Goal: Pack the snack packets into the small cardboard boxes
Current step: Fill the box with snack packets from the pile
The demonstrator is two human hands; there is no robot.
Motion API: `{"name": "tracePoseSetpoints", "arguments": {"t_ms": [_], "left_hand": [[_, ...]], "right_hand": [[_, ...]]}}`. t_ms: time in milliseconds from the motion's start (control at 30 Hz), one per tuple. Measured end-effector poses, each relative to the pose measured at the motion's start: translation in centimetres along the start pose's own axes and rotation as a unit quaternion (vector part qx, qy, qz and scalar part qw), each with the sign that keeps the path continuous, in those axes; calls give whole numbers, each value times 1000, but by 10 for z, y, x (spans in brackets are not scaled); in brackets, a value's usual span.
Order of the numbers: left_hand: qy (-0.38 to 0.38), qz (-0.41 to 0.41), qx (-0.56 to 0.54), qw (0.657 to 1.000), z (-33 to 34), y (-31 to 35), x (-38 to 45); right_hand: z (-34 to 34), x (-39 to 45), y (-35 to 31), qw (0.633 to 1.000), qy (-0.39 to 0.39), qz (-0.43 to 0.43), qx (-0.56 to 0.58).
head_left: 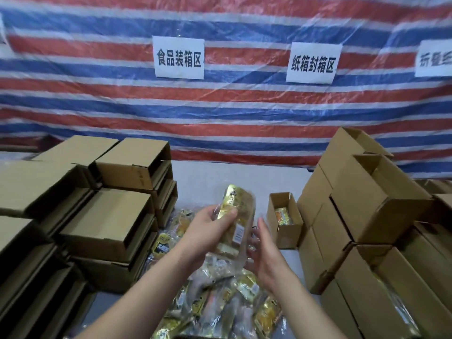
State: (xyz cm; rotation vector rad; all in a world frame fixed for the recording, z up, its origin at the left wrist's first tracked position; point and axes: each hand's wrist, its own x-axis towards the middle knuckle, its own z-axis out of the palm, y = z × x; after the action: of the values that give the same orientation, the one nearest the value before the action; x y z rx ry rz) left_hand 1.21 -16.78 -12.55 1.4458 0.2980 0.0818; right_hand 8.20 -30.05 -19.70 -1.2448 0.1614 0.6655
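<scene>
Left hand (208,231) grips a gold snack packet (236,216) above the counter (234,174), thumb across its front. Right hand (265,250), at four o'clock of the packet, is spread with straight fingers beside its lower end. An open small cardboard box (285,221) stands at three o'clock, one orange packet (282,216) inside. Loose packets (220,302) lie at six o'clock.

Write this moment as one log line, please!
left hand: holds gold packet | right hand: open beside it | small open box: one packet inside

open box (285,220) right of packet pile (220,297)
</scene>
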Motion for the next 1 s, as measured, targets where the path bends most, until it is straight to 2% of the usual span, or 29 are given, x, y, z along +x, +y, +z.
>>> {"name": "tracePoseSetpoints", "arguments": {"t_ms": [200, 433, 600, 700, 767, 1000], "left_hand": [[-11, 6, -21, 1000, 11, 5, -10], [6, 31, 19, 999, 17, 8, -17], [28, 31, 18, 999, 25, 4, -21], [84, 74, 185, 976, 24, 0, -17], [91, 77, 235, 965, 23, 0, -16], [51, 34, 172, 983, -2, 4, -12]], "right_hand": [[2, -12, 3, 993, -48, 10, 111], [0, -33, 5, 947, -210, -1, 245], [10, -44, -7, 938, -267, -52, 214], [14, -48, -14, 933, -303, -88, 173], [15, -49, -20, 934, -312, -94, 146], [6, -53, -26, 956, -274, -52, 96]]}}
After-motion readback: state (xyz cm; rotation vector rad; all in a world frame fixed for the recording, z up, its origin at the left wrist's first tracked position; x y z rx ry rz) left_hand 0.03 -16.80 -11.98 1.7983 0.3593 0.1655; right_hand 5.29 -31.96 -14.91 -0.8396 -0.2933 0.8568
